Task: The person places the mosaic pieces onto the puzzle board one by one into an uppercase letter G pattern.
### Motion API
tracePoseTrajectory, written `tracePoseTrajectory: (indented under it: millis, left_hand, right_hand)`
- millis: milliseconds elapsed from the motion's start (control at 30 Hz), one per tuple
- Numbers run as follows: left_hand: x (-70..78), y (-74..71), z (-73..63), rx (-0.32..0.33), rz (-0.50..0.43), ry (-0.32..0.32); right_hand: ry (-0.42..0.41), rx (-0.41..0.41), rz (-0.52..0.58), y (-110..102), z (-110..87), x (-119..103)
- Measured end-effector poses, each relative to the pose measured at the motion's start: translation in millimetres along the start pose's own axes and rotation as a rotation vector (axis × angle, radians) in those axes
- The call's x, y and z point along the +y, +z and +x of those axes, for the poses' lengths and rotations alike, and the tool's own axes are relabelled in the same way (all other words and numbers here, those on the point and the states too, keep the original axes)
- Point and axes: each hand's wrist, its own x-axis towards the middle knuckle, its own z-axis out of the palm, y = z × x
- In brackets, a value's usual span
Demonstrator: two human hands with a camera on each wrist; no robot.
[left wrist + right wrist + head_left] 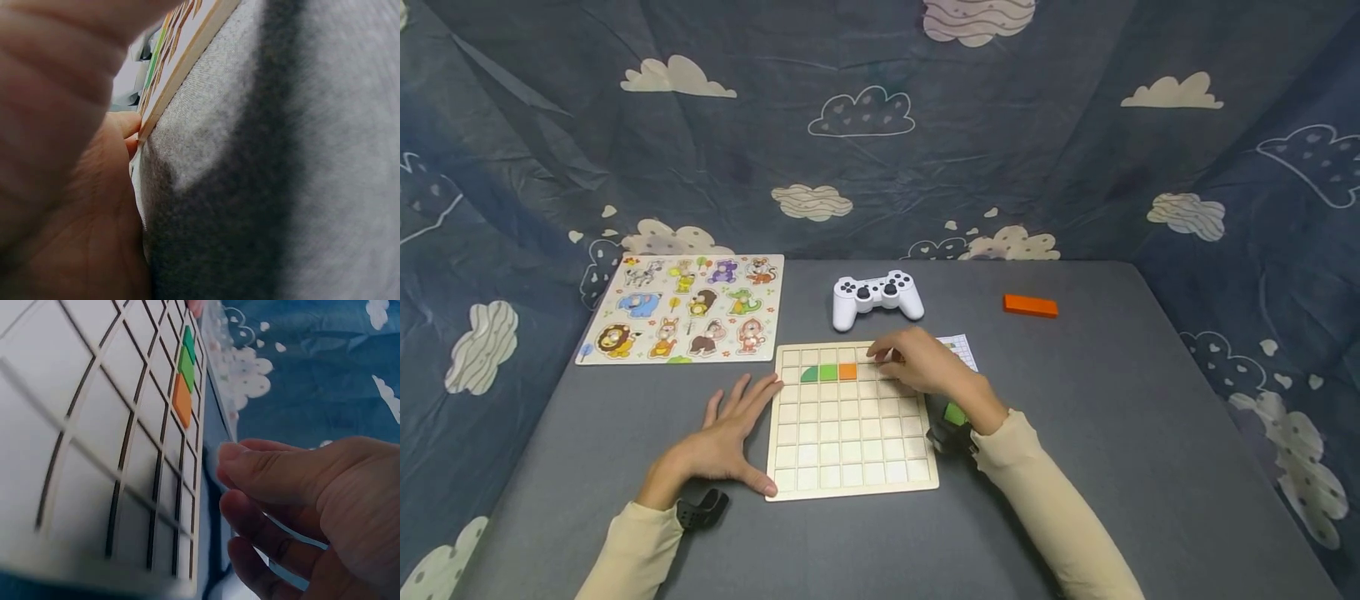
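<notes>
A pale wooden grid board (838,433) lies on the table. In its second row sit a rounded dark green tile (809,375), a light green square tile (828,372) and an orange square tile (847,372). My left hand (722,442) is spread along the board's left edge, thumb at the near corner and fingertips farther up. Over the board's upper right part hovers my right hand (917,362), with thumb and index finger brought together in the right wrist view. I cannot tell whether a small tile is hidden between them.
An animal picture board (651,333) lies at the back left, beside a white game controller (877,297). Farther right is an orange block (1030,306). A gridded paper (961,348) and a green piece (955,414) are partly hidden by my right arm.
</notes>
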Motion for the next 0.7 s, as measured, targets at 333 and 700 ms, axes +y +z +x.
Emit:
tracePoseTrajectory:
  millis: [333, 700]
  left_hand:
    - [-1.0, 0.3, 0.6, 0.000, -0.004, -0.008]
    - [-1.0, -0.1, 0.9, -0.001, -0.004, 0.000]
  right_hand:
    - [0.041, -0.005, 0.035, -15, -47.7, 26]
    - [0.134, -0.064, 0.053, -26, -86.7, 55]
